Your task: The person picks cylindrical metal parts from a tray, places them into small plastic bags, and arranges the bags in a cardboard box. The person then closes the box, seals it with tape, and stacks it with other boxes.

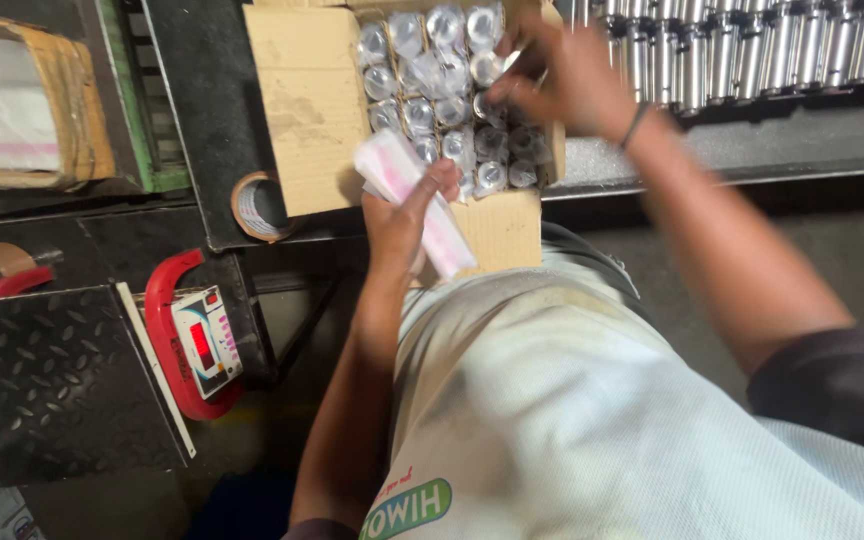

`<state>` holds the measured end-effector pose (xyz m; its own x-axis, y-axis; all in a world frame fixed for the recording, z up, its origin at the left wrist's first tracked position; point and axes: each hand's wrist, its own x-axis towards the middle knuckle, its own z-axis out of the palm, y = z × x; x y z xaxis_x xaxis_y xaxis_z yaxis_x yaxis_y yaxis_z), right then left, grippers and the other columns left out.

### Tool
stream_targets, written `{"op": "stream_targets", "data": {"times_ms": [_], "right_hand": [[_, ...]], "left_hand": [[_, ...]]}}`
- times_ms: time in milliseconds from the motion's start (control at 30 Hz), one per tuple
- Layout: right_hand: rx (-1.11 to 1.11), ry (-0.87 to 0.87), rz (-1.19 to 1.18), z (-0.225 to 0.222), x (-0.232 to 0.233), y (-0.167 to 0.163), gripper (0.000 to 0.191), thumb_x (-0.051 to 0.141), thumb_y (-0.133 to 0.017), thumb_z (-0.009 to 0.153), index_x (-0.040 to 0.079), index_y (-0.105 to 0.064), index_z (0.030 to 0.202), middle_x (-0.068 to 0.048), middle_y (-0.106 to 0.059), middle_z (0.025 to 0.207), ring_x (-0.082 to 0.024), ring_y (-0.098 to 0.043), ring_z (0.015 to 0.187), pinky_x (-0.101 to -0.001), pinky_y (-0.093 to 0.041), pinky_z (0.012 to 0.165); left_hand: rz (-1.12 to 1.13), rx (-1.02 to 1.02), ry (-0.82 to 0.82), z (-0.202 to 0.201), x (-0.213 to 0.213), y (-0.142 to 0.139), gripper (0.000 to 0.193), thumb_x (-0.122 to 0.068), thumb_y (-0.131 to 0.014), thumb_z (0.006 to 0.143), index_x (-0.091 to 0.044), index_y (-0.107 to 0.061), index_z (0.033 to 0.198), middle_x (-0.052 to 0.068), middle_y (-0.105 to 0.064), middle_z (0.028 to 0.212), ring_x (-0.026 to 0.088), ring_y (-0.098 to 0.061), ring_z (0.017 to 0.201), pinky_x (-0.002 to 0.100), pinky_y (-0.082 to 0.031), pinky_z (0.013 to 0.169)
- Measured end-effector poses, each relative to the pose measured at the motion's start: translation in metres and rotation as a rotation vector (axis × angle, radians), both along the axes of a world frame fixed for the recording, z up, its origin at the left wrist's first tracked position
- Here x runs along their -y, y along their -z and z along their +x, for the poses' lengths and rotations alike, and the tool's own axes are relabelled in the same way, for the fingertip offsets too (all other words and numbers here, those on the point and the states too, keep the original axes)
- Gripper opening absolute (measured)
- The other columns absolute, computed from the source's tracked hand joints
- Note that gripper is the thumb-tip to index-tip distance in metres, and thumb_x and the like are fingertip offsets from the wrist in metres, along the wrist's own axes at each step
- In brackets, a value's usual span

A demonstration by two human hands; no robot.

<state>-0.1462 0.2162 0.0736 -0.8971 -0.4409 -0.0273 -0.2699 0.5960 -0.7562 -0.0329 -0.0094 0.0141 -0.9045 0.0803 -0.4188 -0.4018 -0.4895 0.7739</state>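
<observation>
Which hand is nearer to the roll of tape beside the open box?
Left. The left hand holds a white packet just right of the tape roll. The right hand is farther, over the box.

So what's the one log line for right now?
left hand: holds white packet | right hand: in cardboard box, on wrapped metal cylinders

Open cardboard box (312, 110), flaps folded out, packed with upright shiny metal cylinders (422, 115) in clear wrap, set in tight rows. Flat white-and-pink packet (414, 198) (slightly blurred) held tilted over the box's near edge. One wrapped cylinder (504, 62) pinched at far-right corner.
</observation>
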Motion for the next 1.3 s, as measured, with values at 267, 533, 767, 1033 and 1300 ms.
{"op": "stream_targets", "data": {"times_ms": [267,533,767,1033,1300], "right_hand": [[0.196,0.294,-0.248,0.08,0.009,0.015,0.022,0.028,-0.068,0.108,0.007,-0.074,0.107,-0.011,-0.077,0.092,-0.018,-0.069,0.079,-0.0337,-0.057,0.074],[0.467,0.015,-0.59,0.096,0.002,-0.012,0.075,0.034,-0.081,0.085,0.002,-0.049,0.144,-0.012,-0.065,0.12,-0.02,-0.065,0.104,-0.0362,-0.056,0.091],[-0.067,0.467,0.595,0.054,-0.071,0.06,0.069,0.036,-0.084,0.085,-0.012,-0.061,0.129,-0.034,-0.065,0.113,-0.043,-0.068,0.1,-0.0501,-0.059,0.085],[0.2,0.695,0.834,0.014,-0.107,0.114,0.063,0.052,-0.082,0.081,-0.006,-0.072,0.104,-0.028,-0.074,0.1,-0.042,-0.074,0.093,-0.0499,-0.061,0.079],[0.49,0.492,0.604,0.001,-0.134,0.07,0.062,0.06,-0.069,0.085,-0.001,-0.076,0.089,-0.022,-0.071,0.086,-0.033,-0.069,0.076,-0.0439,-0.057,0.067]], "left_hand": [[0.13,0.24,0.004,-0.012,0.004,0.017,0.042,-0.022,-0.068,0.102,0.004,-0.056,0.133,0.016,-0.064,0.111,0.025,-0.071,0.085,0.043,-0.062,0.065],[-0.31,0.095,0.271,-0.015,-0.024,-0.014,0.045,-0.023,-0.085,0.074,-0.007,-0.057,0.106,0.004,-0.07,0.078,0.015,-0.067,0.056,0.035,-0.05,0.038],[-1.147,-0.414,0.307,-0.036,0.022,-0.065,0.028,-0.026,-0.077,0.081,0.001,-0.073,0.079,0.025,-0.068,0.071,0.04,-0.069,0.067,0.046,-0.053,0.059],[-0.967,-0.5,0.332,-0.036,-0.011,-0.081,0.031,-0.027,-0.071,0.093,0.003,-0.07,0.086,0.026,-0.068,0.074,0.041,-0.07,0.068,0.046,-0.052,0.061],[-0.881,-0.585,0.338,-0.038,-0.018,-0.095,0.027,-0.025,-0.066,0.095,0.0,-0.072,0.104,0.024,-0.069,0.078,0.041,-0.07,0.072,0.046,-0.052,0.063]]}}
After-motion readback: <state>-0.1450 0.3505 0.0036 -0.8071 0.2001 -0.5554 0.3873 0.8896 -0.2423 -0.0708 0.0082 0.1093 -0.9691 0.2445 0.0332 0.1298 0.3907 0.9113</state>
